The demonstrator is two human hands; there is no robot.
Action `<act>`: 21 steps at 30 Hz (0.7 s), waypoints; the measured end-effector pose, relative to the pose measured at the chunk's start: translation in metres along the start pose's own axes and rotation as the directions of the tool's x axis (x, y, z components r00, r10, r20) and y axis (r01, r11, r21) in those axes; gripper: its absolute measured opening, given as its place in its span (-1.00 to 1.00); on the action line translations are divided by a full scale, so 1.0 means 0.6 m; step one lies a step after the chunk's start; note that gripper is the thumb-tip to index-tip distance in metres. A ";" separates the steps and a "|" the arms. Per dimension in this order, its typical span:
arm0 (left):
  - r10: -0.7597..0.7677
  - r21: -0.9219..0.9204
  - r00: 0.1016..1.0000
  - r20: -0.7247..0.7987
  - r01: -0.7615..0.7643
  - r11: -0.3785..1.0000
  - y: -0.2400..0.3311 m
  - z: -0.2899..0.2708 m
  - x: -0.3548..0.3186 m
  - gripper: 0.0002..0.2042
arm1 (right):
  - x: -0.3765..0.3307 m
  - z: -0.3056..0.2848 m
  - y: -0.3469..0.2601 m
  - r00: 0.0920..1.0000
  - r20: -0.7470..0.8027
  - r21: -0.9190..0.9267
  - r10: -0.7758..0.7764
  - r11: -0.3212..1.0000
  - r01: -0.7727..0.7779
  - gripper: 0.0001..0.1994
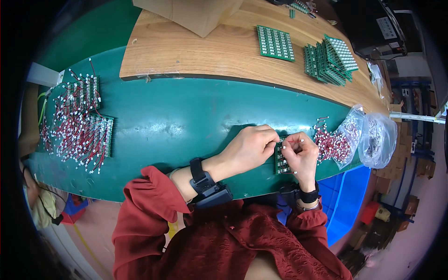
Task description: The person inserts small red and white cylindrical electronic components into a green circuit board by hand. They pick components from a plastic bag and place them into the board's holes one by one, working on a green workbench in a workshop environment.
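Note:
A green circuit board panel (281, 166) lies on the green tabletop in front of me, partly covered by my right hand (302, 156). Short red wire leads with white plugs (302, 140) stick out of that hand's closed fingers. My left hand (254, 145) reaches in from the left with thumb and forefinger pinched together at the panel's far edge. Whatever sits between those fingertips is too small to make out. Just right of my right hand spreads a pile of red wire leads with white plugs (332, 148).
Panels with red leads attached (81, 119) lie at the far left. On the raised wooden board (196, 58) are a flat panel (275, 43), stacked panels (329, 60) and a cardboard box (189, 14). Clear plastic bags (379, 142) lie at right; a blue bin (347, 200) stands below.

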State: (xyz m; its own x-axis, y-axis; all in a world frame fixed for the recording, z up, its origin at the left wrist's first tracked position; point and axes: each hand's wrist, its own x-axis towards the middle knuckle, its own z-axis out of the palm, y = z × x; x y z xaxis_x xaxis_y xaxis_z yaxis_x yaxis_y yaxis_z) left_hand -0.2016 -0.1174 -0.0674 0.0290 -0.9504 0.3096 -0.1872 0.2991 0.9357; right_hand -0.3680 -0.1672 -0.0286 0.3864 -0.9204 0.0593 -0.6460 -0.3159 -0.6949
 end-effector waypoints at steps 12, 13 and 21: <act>-0.010 0.025 1.000 0.027 0.009 1.000 -0.001 0.001 0.001 -0.91 | 0.013 -0.009 -0.028 0.997 0.072 -0.174 -0.018 0.984 0.030 -0.93; 0.001 0.032 1.000 0.025 -0.002 0.999 -0.003 0.001 0.001 -0.91 | 0.013 -0.009 -0.029 0.997 0.078 -0.183 -0.021 0.983 0.035 -0.93; -0.009 0.008 1.000 0.021 0.008 1.000 -0.003 0.004 -0.002 -0.90 | 0.024 -0.016 -0.026 0.963 0.192 0.012 0.190 0.980 -0.196 -0.97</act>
State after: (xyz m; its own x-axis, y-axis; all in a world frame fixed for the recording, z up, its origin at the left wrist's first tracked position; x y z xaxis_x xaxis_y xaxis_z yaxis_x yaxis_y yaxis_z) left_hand -0.2036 -0.1172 -0.0699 0.0102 -0.9545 0.2979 -0.1951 0.2903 0.9368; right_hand -0.3586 -0.1780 -0.0104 0.3755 -0.9020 -0.2129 -0.7010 -0.1261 -0.7019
